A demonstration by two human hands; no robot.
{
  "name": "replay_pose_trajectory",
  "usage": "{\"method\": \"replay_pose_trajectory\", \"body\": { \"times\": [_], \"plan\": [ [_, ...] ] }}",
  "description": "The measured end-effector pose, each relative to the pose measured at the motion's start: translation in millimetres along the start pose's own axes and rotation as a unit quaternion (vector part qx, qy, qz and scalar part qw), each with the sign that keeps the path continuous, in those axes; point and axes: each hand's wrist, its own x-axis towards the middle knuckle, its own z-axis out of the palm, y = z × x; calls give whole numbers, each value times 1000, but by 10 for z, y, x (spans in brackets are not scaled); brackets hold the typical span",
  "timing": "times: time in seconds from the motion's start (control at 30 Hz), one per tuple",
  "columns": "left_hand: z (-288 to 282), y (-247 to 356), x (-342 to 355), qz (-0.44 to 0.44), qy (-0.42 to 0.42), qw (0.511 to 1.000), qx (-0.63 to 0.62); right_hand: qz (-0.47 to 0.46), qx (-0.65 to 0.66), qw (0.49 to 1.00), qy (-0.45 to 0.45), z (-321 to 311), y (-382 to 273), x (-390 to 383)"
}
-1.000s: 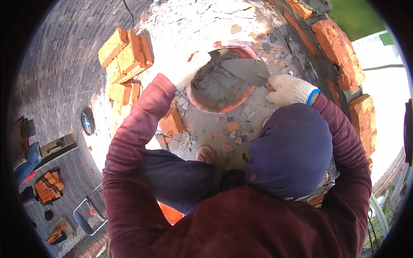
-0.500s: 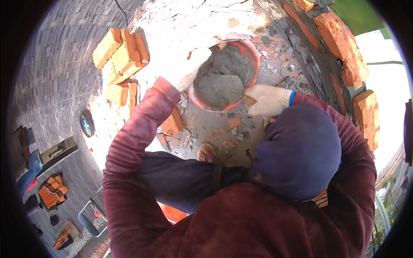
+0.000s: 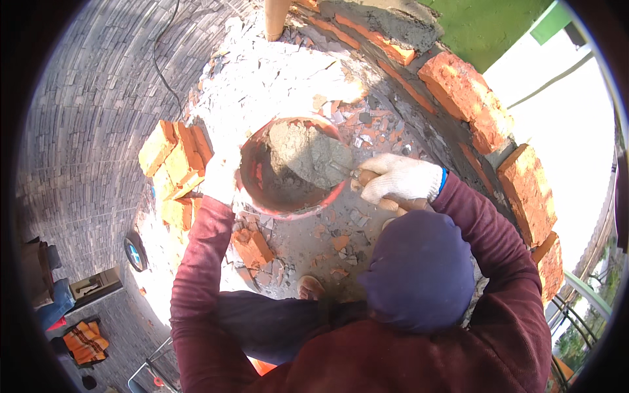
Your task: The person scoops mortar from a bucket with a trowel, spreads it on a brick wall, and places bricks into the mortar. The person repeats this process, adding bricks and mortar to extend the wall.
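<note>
A round reddish bucket (image 3: 291, 213) holds grey mortar and sits on the rubble-strewn ground in front of me. My right hand (image 3: 400, 178), in a whitish knitted glove, is closed around the wooden handle of a trowel (image 3: 335, 166). The blade, heaped with mortar (image 3: 298, 147), is over the bucket's right side. At the left rim is my left hand (image 3: 224, 180), gloved too and appearing to grip the bucket, though strong sunlight bleaches out its fingers. Part of the bucket's dark inner wall shows on the left.
Orange bricks (image 3: 175, 157) are stacked at the left, and a loose brick (image 3: 252, 247) lies near my foot. A low brick wall (image 3: 462, 92) with mortar joints curves along the right. Broken chips (image 3: 377, 128) litter the ground. A tape measure (image 3: 135, 252) lies at left.
The trowel blade now carries a heap of mortar, and more of the bucket's inner wall shows. The whole view has shifted, with the bucket and my left hand lower and further left in it.
</note>
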Motion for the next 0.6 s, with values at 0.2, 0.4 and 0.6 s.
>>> {"method": "replay_pose_trajectory", "body": {
  "times": [0.2,0.4,0.6],
  "plan": [
    [-643,-792,-87,-125,49,990,-49,-40,129,973,184,-124,-741,-617],
    [-752,-591,83,-130,130,982,32,-75,-79,957,269,-1159,-1629,-604],
    [-1640,-981,-132,-116,257,944,170,72,-626,693,351,-1822,-2614,1073]
  ]
}}
